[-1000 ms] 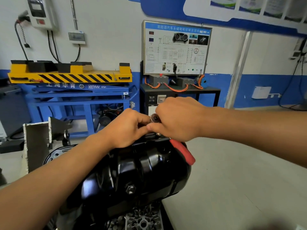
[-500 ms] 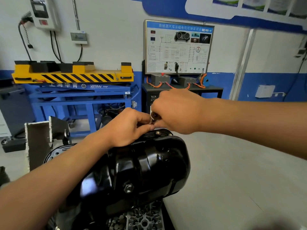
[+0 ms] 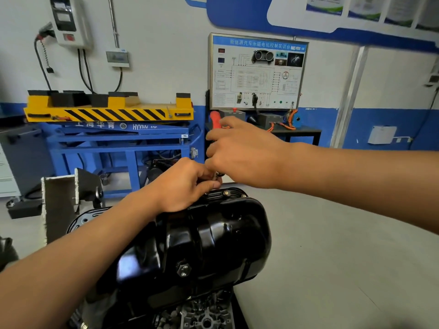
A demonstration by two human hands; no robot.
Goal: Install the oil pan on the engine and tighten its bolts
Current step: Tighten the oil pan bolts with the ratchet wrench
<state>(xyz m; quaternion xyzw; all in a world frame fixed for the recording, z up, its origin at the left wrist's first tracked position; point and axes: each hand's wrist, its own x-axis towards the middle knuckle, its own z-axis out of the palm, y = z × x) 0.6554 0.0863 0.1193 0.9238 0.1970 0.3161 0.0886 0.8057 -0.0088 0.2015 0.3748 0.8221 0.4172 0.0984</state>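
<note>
The glossy black stamped-metal oil pan [image 3: 209,243] sits on the grey cast engine [image 3: 204,320], directly beneath both hands. The left hand [image 3: 185,186] rests at the pan's far rim and pinches a silvery metal tip [image 3: 216,175]. Just above it, the right hand [image 3: 242,150] grips the red-handled tool [image 3: 215,118], handle upward.

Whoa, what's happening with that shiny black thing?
A person is working on the black oil pan, which sits on the engine. Their right hand grips a red-handled tool, and their left hand pinches its metal end at the pan's far rim, beside a bolt.
</note>
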